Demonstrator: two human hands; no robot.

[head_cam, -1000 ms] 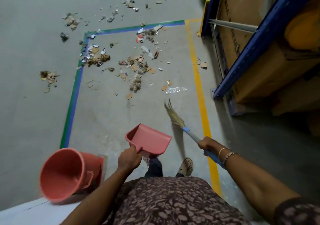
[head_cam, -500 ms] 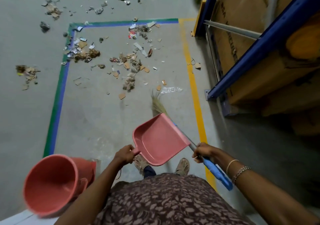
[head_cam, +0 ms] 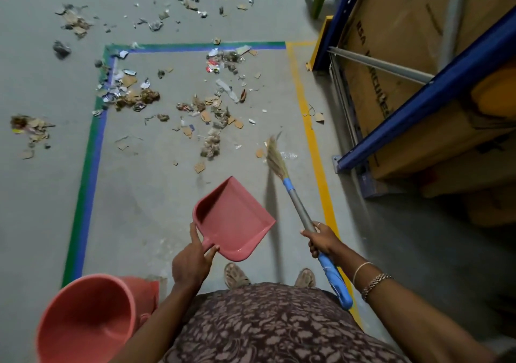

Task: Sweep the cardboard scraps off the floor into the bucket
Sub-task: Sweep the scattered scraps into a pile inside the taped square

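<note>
Concrete floor (head_cam: pixel 139 209): cardboard scraps (head_cam: pixel 212 117) lie at 12 o'clock. Right hand (head_cam: pixel 321 241) grips the broom (head_cam: pixel 300 209), its bristles nearest them. Left hand (head_cam: pixel 192 262) holds the dustpan (head_cam: pixel 234 220).

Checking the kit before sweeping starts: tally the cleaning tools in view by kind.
Dustpan: 1
Broom: 1
Bucket: 1
Total: 3
</note>
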